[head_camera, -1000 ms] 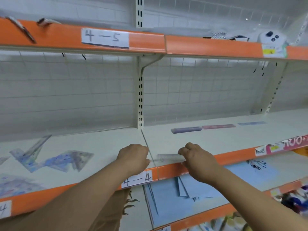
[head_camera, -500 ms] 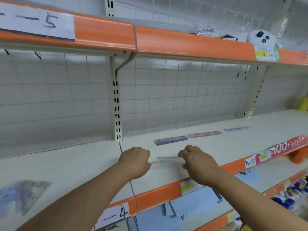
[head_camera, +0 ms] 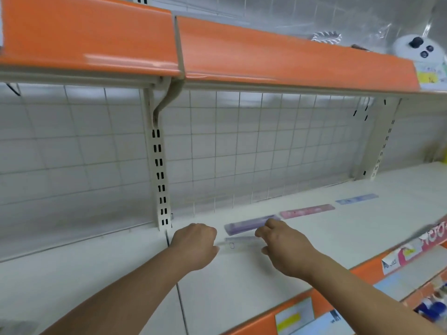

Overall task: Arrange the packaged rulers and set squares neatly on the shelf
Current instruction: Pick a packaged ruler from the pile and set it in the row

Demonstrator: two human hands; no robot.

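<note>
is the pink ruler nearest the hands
No, the purple ruler lies behind the clear ruler in the left hand and right hand; the pink ruler sits further right.

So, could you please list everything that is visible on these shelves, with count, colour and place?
clear ruler: 1, transparent, middle shelf, between both grips
purple ruler: 1, purple, just behind the clear ruler
pink ruler: 1, pink, right of the purple ruler
blue ruler: 1, pale blue, right of the pink ruler
shelf: 1, white with orange edge, middle
upper shelf: 1, orange edge, top
toy: 1, white with dark dots, upper shelf, far right
left grip: 1, bare, holds the clear ruler's left end
right grip: 1, bare, pinches its right end
</note>
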